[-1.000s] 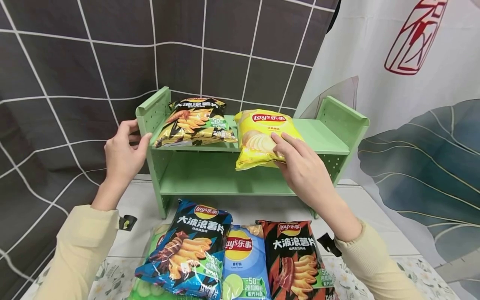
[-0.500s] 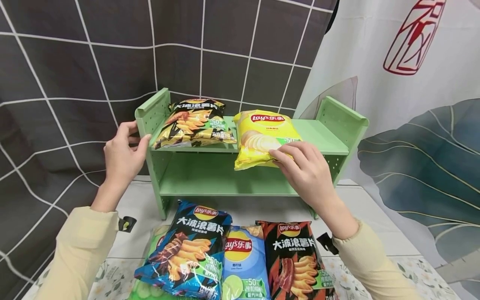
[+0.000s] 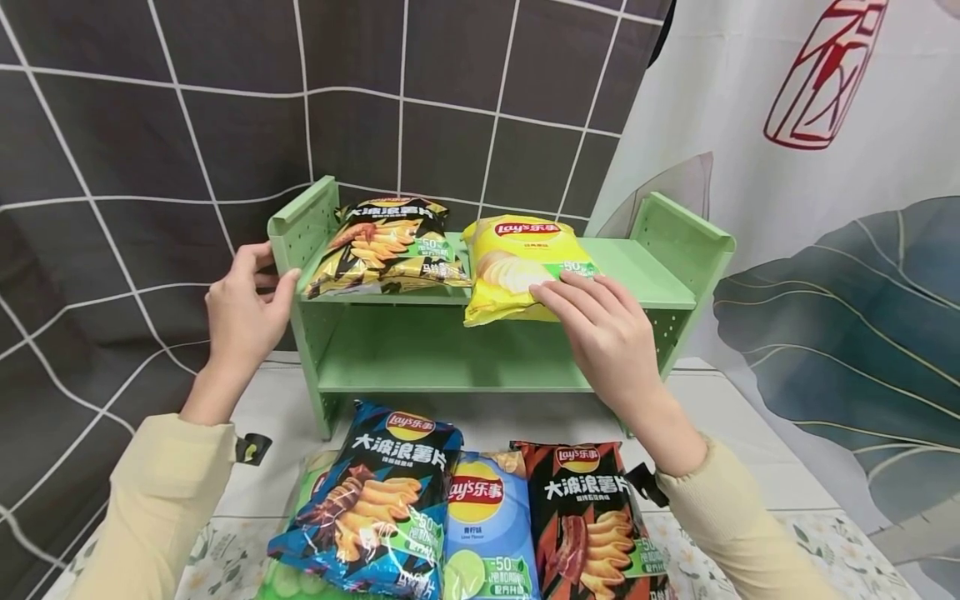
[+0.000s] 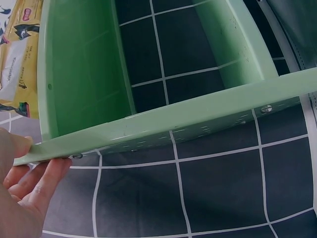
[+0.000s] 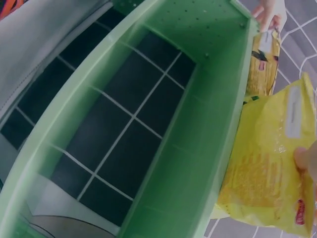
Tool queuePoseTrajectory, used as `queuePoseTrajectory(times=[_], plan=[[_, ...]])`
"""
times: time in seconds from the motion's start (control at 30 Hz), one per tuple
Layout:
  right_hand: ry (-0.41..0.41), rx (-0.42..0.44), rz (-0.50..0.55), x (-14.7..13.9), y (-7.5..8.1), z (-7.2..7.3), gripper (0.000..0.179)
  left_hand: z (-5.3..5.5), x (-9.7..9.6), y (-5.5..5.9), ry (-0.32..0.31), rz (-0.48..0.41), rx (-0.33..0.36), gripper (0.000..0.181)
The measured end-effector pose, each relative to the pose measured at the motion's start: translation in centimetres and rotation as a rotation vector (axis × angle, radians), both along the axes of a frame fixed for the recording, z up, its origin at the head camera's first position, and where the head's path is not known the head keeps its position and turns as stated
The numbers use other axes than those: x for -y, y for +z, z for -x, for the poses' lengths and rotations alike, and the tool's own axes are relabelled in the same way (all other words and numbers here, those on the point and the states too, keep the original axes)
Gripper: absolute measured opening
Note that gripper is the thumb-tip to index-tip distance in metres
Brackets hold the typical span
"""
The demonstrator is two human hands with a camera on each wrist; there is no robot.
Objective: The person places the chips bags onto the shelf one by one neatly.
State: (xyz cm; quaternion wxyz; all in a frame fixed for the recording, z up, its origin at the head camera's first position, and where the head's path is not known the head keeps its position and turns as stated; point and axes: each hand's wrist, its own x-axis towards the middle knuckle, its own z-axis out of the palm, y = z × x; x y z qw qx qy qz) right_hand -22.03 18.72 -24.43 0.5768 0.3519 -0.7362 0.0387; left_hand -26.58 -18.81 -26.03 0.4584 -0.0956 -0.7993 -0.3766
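Observation:
A yellow bag of potato chips [image 3: 506,267] lies on the top board of a green two-tier shelf [image 3: 645,275], its near end jutting past the front edge. My right hand [image 3: 607,333] holds that bag by its lower right part, fingers on the front; the right wrist view shows the thumb [image 5: 302,159] against its underside. At the shelf's left side panel [image 3: 303,225], my left hand [image 3: 247,308] pinches the edge between thumb and fingers. A black-and-gold bag of chips [image 3: 390,246] rests on the top board, between that panel and the yellow bag.
On the table [image 3: 750,417] before the shelf lie a dark blue bag [image 3: 375,500] overlapping a green bag [image 3: 288,575], a light blue bag [image 3: 487,525] and a black-and-red bag [image 3: 592,517]. A dark grid curtain [image 3: 450,150] hangs behind the shelf.
My right hand has shifted its fingers lower on the yellow bag, and the bag has moved slightly back and left onto the shelf. The left hand stays at the panel.

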Motion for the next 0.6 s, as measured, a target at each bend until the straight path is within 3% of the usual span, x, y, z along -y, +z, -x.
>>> queuePoseTrajectory(times=[0.3,0.6], plan=[[-0.091,0.097,0.015,0.3,0.0,0.9,0.041,0.0,0.1,-0.1,0.0,0.001,-0.001,0.034],[-0.072,0.2,0.056,0.4,-0.2,2.0,0.046,0.0,0.1,-0.1,-0.004,0.0,0.011,0.035]])
